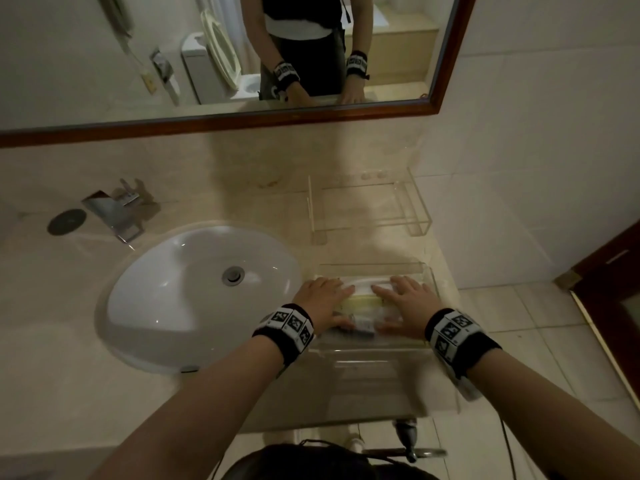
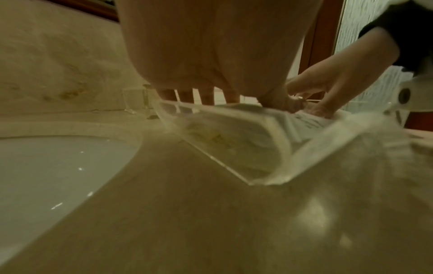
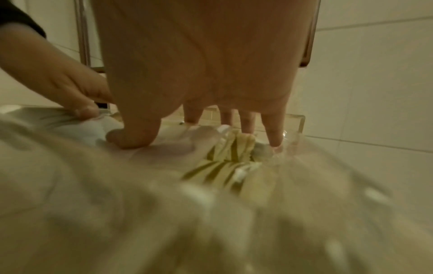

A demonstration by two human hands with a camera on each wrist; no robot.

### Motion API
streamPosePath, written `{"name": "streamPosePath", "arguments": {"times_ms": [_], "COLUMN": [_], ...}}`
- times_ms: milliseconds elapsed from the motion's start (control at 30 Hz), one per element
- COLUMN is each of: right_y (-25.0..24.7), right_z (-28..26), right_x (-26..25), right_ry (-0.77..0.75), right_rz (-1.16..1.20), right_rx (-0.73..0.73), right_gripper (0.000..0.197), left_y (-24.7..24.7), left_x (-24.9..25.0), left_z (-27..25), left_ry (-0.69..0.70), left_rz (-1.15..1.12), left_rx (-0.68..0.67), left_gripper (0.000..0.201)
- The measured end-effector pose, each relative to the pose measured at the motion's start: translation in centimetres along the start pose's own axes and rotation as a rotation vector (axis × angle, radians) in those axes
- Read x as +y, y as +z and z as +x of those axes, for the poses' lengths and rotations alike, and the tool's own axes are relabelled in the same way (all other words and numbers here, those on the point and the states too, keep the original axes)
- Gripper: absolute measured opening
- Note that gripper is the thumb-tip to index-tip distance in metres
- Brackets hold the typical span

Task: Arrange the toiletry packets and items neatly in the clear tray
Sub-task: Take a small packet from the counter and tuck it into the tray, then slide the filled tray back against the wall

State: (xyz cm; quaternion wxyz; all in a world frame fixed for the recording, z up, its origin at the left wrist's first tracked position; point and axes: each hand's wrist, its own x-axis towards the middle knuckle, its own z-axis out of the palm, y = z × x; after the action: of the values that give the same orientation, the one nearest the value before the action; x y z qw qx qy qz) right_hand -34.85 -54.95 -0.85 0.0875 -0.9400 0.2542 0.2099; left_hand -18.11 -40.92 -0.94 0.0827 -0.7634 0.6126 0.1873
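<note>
A clear tray (image 1: 370, 268) sits on the counter right of the sink, filled with white and pale yellow toiletry packets (image 1: 363, 299). My left hand (image 1: 325, 299) lies flat on the packets at the tray's left side, fingers straight. My right hand (image 1: 405, 299) lies flat on them at the right side, fingers spread. In the left wrist view the tray (image 2: 211, 159) shows packets (image 2: 234, 137) through its wall, with the right hand (image 2: 328, 92) pressing beyond. In the right wrist view my fingertips (image 3: 274, 140) touch yellow-striped packets (image 3: 234, 148); the left hand (image 3: 70, 89) presses a white packet.
A white sink (image 1: 201, 292) lies left of the tray, with a chrome tap (image 1: 117, 209) behind it. A clear acrylic shelf stand (image 1: 370, 206) stands behind the tray by the tiled wall. A mirror (image 1: 221, 57) hangs above. The counter edge drops off at the right.
</note>
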Motion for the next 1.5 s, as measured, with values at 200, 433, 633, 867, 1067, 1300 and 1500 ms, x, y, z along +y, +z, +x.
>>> {"name": "streamPosePath", "arguments": {"times_ms": [200,433,633,867,1067,1300,1500], "right_y": [-0.2,1.2,0.0,-1.3,-0.2,-0.4,-0.2], "right_z": [-0.6,-1.5,-1.0,0.1,-0.2,-0.4,-1.8], "right_x": [-0.4,-1.6,-1.5,0.5,0.3,0.6,2.8], "right_ry": [0.031,0.02,0.043,0.063,0.069,0.078,0.53], "right_rz": [0.006,-0.036,-0.037,0.099,0.129,0.225,0.381], "right_rx": [-0.055,-0.104,-0.108,-0.068,-0.08,-0.019,0.228], "right_gripper": [0.084,0.079,0.08,0.083,0.088,0.089,0.046], "left_y": [0.7,2.4,1.6,0.9,1.8,1.8,1.7], "left_x": [0.2,0.3,0.3,-1.2,-1.5,-1.4,-1.6], "left_z": [-0.8,-1.5,-0.7,-0.5,-0.3,-0.7,-2.2], "left_ry": [0.001,0.052,-0.001,-0.039,-0.031,-0.056,-0.5], "left_rz": [0.018,0.093,0.014,0.074,0.111,-0.012,-0.446], "left_rx": [0.052,-0.011,-0.023,-0.032,-0.035,0.039,0.279], "left_gripper": [0.07,0.068,0.071,0.061,0.066,0.074,0.043]}}
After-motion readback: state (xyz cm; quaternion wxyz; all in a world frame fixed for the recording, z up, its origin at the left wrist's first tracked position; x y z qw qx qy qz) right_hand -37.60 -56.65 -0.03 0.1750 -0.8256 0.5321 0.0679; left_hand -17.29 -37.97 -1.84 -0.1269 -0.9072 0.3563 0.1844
